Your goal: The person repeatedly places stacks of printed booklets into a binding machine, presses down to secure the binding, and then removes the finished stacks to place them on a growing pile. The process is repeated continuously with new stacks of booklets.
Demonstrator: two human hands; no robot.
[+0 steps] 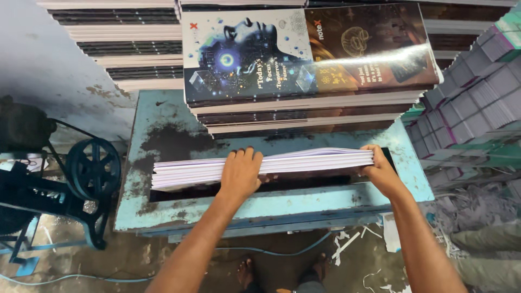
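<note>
Floor, nearest: 2 bare feet (282,271) on a littered concrete floor, paper scraps (347,244) and a thin blue cable (282,252) beside them.

Left hand (240,172): laid palm-down over the top of a stack of white sheets (190,171), fingers spread across its upper face and curled over the far edge; pressing, not closed round it.

Right hand (380,171): clasping the right end of the same stack, fingers wrapped over the edge.

Stack of white sheets: lies lengthwise along a dark slot in the worn light-blue metal table (163,119), spanning from left of centre to the right hand.

Table: paint chipped, dark patch left of centre.

Behind the stack: 1 tall pile of bound books (304,108) with a glossy dark printed cover (309,49) on top, resting on the table's far side.

Left: black machine with spoked wheel (93,169) on a blue frame.

Right: staggered piles of purple-and-green-edged booklets (477,92).

Far: further layered stacks (125,38) against the wall.
</note>
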